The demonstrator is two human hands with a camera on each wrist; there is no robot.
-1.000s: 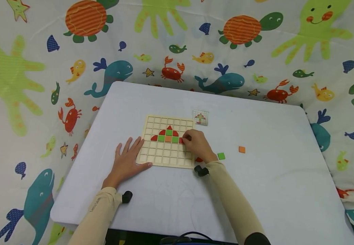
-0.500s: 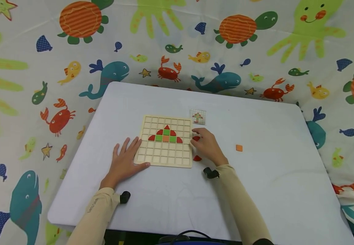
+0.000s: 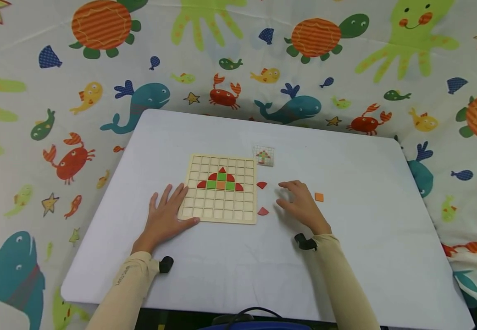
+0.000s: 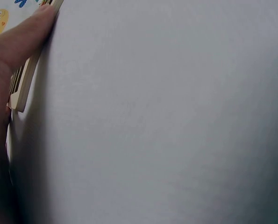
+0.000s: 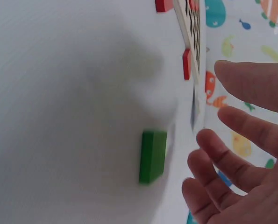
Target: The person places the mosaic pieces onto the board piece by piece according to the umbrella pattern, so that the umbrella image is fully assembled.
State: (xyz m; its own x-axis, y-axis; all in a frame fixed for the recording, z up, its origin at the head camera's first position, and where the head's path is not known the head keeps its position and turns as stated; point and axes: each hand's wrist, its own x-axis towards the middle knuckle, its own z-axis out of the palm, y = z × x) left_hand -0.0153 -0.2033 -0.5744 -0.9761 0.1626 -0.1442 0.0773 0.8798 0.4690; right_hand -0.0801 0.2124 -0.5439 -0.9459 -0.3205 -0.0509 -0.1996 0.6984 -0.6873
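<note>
two loose red fan-shaped pieces (image 3: pixel 262 185) beside a gridded wooden board (image 3: pixel 224 208), and a right hand (image 3: pixel 302 206) gripping nothing

the gridded wooden board lies flat on the white table (image 3: pixel 222 275), left of the pieces. the left hand (image 3: pixel 162 225) rests along its left edge, fingers spread and thumb at the near edge, holding nothing. the right hand is above the table, thumb and fingers parted, between the red pieces and a loose orange square (image 3: pixel 319 197). in the right wrist view a green block (image 5: pixel 152 156) sits on the table, apart from the fingertips.

the green block looks stiff, light and sturdy; its smooth faces may be a little slick, so two opposite side edges seem the place to pinch. the orange square should handle alike. the red pieces are probably best held from point to curved edge, since a pinch on the slanting sides could slip. the board seems stiff and light enough to slide, so a steadying hand belongs on its rim.

in the head view the right hand seems to hide the green block. the left wrist view gives mostly white table, with the thumb and a sliver of the board. a pattern card (image 3: pixel 263 156) near the board's far right corner is too small to read; a blue object (image 3: pixel 259 326) at the near edge is cut off.
</note>
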